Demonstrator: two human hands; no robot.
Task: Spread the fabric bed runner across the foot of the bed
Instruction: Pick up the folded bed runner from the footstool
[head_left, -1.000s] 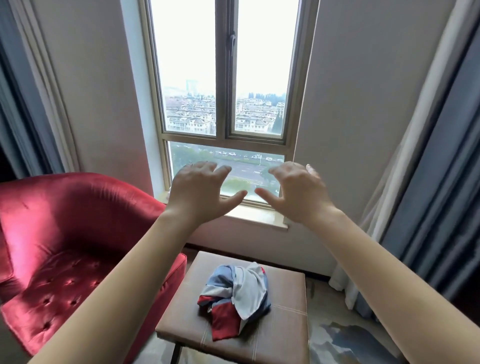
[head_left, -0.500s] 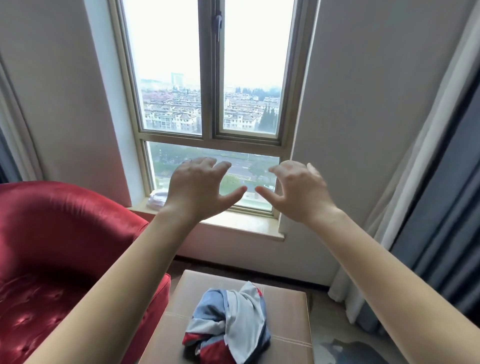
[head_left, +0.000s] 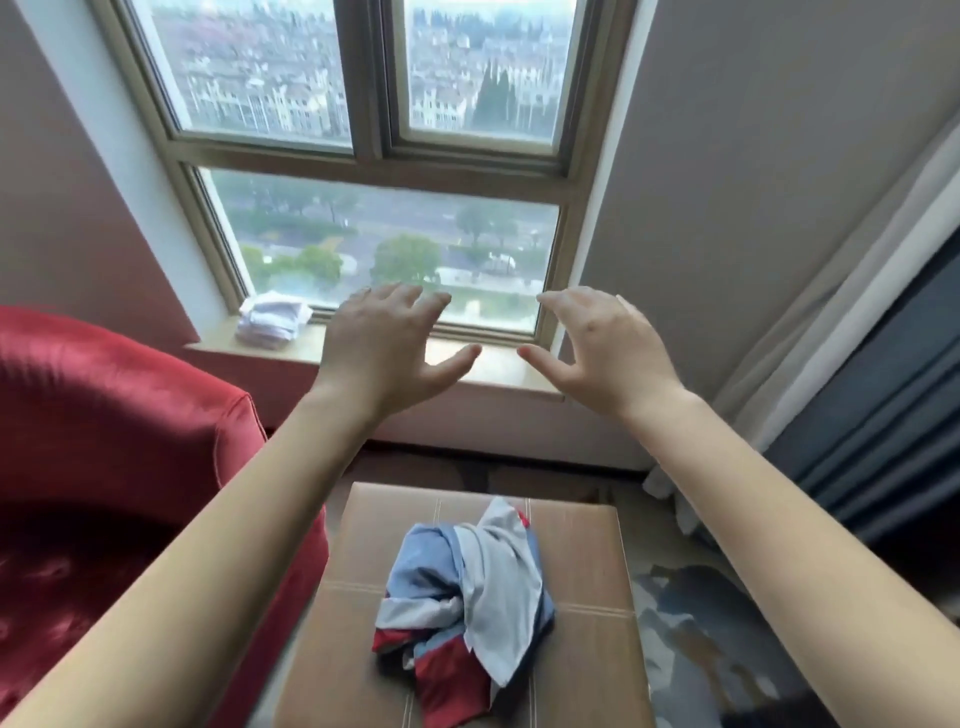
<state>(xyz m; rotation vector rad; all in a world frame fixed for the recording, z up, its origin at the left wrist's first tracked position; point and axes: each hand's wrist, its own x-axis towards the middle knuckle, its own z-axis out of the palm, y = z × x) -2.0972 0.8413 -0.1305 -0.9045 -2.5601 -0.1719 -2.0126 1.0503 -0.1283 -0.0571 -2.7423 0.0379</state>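
None of the spreading looks done: the crumpled blue, white and red fabric bed runner (head_left: 467, 587) lies heaped on the tan stitched leather footstool (head_left: 587, 540), untouched and not unfolded. Lifting, carrying and laying out are all left. My left hand (head_left: 382, 353) and right hand (head_left: 605, 353) hover side by side, raised well clear of it, fingers spread, lightly curled, holding nothing.

Fabric bundle (head_left: 467, 582) on the stool (head_left: 587, 545), armchair (head_left: 130, 415) left of it, curtain (head_left: 883, 389) right, window (head_left: 384, 208) behind.
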